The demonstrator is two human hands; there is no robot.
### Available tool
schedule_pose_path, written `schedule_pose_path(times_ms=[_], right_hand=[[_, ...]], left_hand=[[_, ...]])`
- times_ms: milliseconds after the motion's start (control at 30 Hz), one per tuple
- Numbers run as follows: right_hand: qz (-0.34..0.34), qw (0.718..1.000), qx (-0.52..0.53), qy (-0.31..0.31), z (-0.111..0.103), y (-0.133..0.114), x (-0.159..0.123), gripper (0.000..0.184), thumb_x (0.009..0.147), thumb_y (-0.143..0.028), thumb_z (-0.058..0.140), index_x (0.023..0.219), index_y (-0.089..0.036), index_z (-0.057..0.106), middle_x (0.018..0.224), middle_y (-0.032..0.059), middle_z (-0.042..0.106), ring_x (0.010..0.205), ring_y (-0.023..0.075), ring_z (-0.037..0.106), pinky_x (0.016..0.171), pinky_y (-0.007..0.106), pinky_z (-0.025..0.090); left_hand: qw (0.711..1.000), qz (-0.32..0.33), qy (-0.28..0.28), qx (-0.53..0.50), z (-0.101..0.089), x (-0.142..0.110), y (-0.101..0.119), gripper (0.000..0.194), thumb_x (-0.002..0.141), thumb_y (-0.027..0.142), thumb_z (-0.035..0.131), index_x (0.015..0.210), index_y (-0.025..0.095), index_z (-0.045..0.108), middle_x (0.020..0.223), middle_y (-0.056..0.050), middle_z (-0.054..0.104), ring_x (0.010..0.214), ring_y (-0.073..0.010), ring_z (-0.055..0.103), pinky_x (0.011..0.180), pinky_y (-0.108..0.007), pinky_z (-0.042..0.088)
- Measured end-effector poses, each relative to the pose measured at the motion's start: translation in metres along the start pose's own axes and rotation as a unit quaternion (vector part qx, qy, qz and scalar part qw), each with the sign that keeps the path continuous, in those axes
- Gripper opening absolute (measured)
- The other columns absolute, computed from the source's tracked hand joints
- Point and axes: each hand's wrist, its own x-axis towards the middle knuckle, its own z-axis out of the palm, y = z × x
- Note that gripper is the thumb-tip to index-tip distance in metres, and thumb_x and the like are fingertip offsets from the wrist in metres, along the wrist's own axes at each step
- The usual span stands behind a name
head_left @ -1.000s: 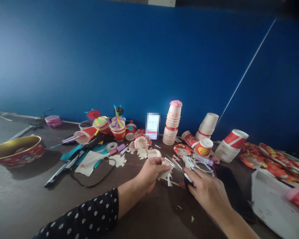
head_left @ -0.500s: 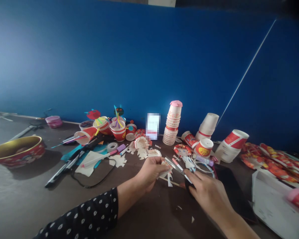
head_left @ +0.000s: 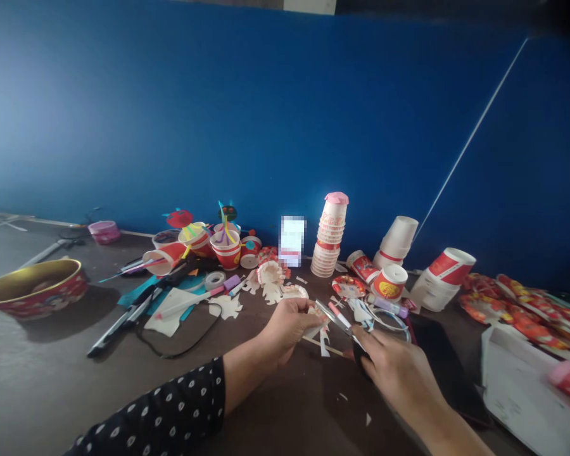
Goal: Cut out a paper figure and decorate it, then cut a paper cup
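My left hand (head_left: 289, 329) pinches a small piece of cut white paper (head_left: 316, 324) between thumb and fingers. My right hand (head_left: 399, 373) grips black-handled scissors (head_left: 337, 318) by the handles, and their metal blades point up and left toward that paper. The blade tips lie right beside the paper, though I cannot tell whether they touch it. Paper scraps and a thin wooden stick (head_left: 325, 346) lie on the dark table (head_left: 285, 405) beneath my hands.
A stack of paper cups (head_left: 330, 237) and decorated red cups (head_left: 225, 250) stand behind my hands. To the left lie black marker pens (head_left: 123, 323) and a gold-lined bowl (head_left: 33, 285). A white box (head_left: 522, 399) sits at the right, near a black phone (head_left: 449, 361).
My right hand has shifted slightly right and lower, with the scissors tilted more steeply. My left hand and the paper have barely moved.
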Motion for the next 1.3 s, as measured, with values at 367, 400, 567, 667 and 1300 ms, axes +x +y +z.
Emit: schedule_pose_path(times_ms=[367,400,567,667,1300], right_hand=[[0.002,0.999,0.002,-0.044,-0.0053,-0.0029,0.0021,0.037,0.069,-0.008,0.058,0.104,-0.016,0.064,0.071,0.0027,0.071,0.058,0.0193,0.068,0.049,0.024,0.05],[0.002,0.999,0.003,-0.049,-0.0053,-0.0029,0.0023,0.038,0.069,-0.008,0.057,0.105,-0.016,0.064,0.071,0.0027,0.072,0.059,0.0196,0.068,0.05,0.025,0.051],[0.005,0.998,0.009,-0.069,-0.0061,-0.0032,0.0028,0.038,0.069,-0.007,0.057,0.105,-0.016,0.064,0.071,0.003,0.072,0.059,0.0209,0.069,0.051,0.026,0.051],[0.011,0.997,0.016,-0.077,-0.0082,-0.004,0.0033,0.035,0.07,-0.007,0.056,0.103,-0.017,0.064,0.07,0.003,0.072,0.06,0.0217,0.069,0.051,0.027,0.051],[0.003,0.998,0.024,-0.053,-0.0024,-0.0041,0.0024,0.031,0.072,-0.014,0.055,0.102,-0.019,0.065,0.071,0.0031,0.073,0.059,0.0186,0.068,0.051,0.023,0.047]], left_hand=[[0.998,-0.026,0.018,0.052,-0.0033,0.0024,-0.0003,0.016,0.048,0.017,0.072,0.059,0.01,0.063,0.054,-0.002,0.06,0.049,-0.01,0.052,0.052,-0.023,0.037],[0.998,-0.026,0.019,0.06,-0.0037,0.0025,-0.0001,0.015,0.048,0.017,0.071,0.059,0.01,0.062,0.053,-0.001,0.059,0.048,-0.0093,0.051,0.051,-0.023,0.036],[0.994,-0.016,0.025,0.101,-0.0049,0.0035,-0.0002,0.014,0.05,0.018,0.07,0.058,0.011,0.061,0.05,0.002,0.056,0.046,-0.0071,0.047,0.049,-0.021,0.033],[0.991,-0.003,0.035,0.131,-0.0053,0.0045,-0.001,0.014,0.05,0.018,0.071,0.057,0.011,0.061,0.048,0.003,0.052,0.046,-0.0064,0.043,0.049,-0.021,0.031],[0.981,0.011,0.028,0.192,-0.0074,0.0063,-0.0043,0.019,0.051,0.026,0.071,0.056,0.012,0.059,0.045,0.007,0.04,0.045,-0.0057,0.034,0.046,-0.021,0.024]])
